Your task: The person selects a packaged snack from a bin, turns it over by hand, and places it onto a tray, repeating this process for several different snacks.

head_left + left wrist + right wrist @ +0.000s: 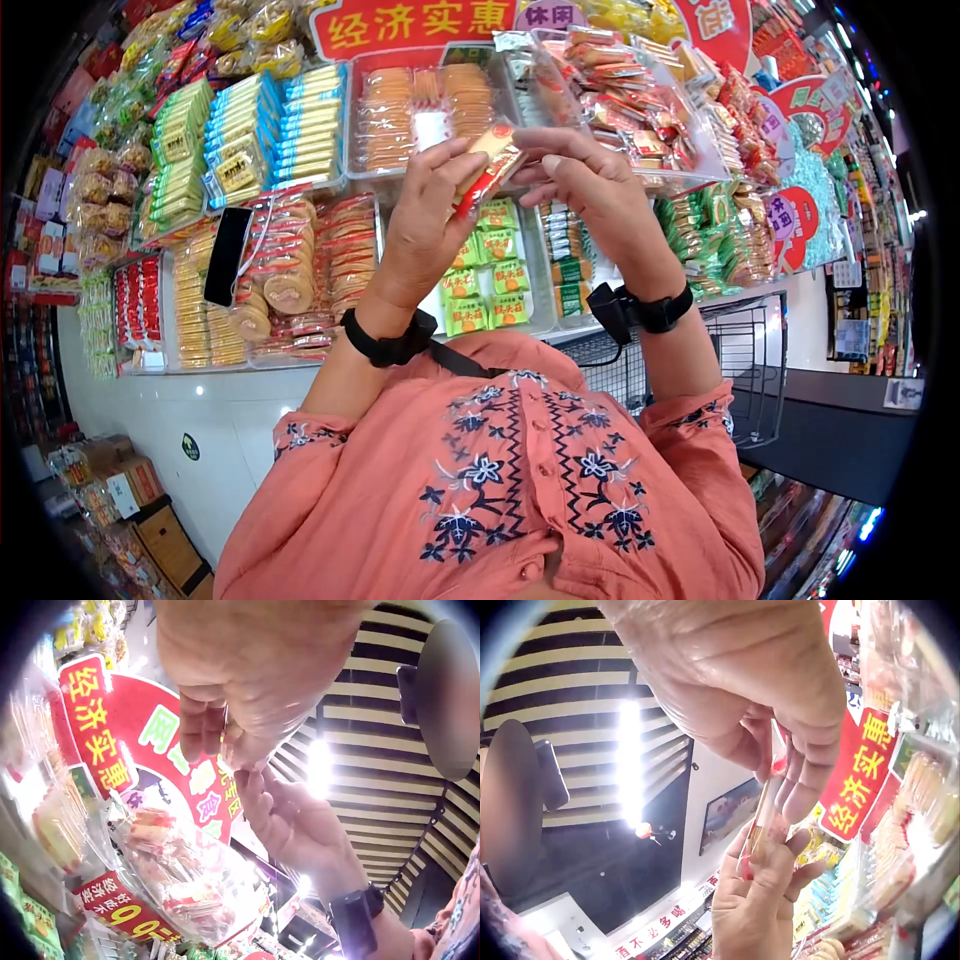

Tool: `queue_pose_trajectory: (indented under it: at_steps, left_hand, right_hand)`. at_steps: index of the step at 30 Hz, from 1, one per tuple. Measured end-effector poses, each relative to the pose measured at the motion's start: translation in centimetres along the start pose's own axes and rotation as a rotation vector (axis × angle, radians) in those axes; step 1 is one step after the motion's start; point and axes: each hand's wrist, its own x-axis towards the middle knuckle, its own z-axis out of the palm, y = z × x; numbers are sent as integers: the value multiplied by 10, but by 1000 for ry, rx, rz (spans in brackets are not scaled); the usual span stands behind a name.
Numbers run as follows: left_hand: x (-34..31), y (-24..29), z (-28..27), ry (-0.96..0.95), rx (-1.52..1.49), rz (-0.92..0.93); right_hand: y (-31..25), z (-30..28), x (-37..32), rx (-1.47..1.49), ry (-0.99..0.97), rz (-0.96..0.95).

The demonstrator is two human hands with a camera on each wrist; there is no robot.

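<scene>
A slim snack packet [488,172], red and cream-yellow, is held up over the display bins. My left hand [428,215] grips its lower end between thumb and fingers. At the upper end, the thumb and fingers of my right hand [600,195] pinch the wrapper; the right wrist view shows the packet edge-on, spanning both hands. Below the hands sit green square packets [490,270] in a clear bin. Behind the packet is a bin of brown wrapped biscuits [385,120].
Blue-wrapped bars [310,125] and round biscuits [288,290] fill bins to the left, with a black phone-like device [228,255] among them. Red-wrapped snacks [630,110] lie in a bin at right. A wire cart [745,365] stands beside the body. A red sign [415,28] rises behind.
</scene>
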Motion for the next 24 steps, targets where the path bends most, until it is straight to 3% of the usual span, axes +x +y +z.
queue_pose_trajectory:
  at_steps: [8,12,16,20,24]
  left_hand:
    - [-17,-4,0,38,-14,-30]
    - [-26,-17,2,-30,-125,-102]
    - [-31,-33,-1,28,-158,-197]
    - [-34,-33,-9,38,-777,-817]
    - [-37,-36,-10,11,-955,-858]
  right_hand:
    - [47,16,14,268,104,47]
    - [63,18,18,236,165,66]
    - [79,20,23,265,176,58]
    - [85,31,26,301,275,-9]
    - [95,35,26,304,329,-14]
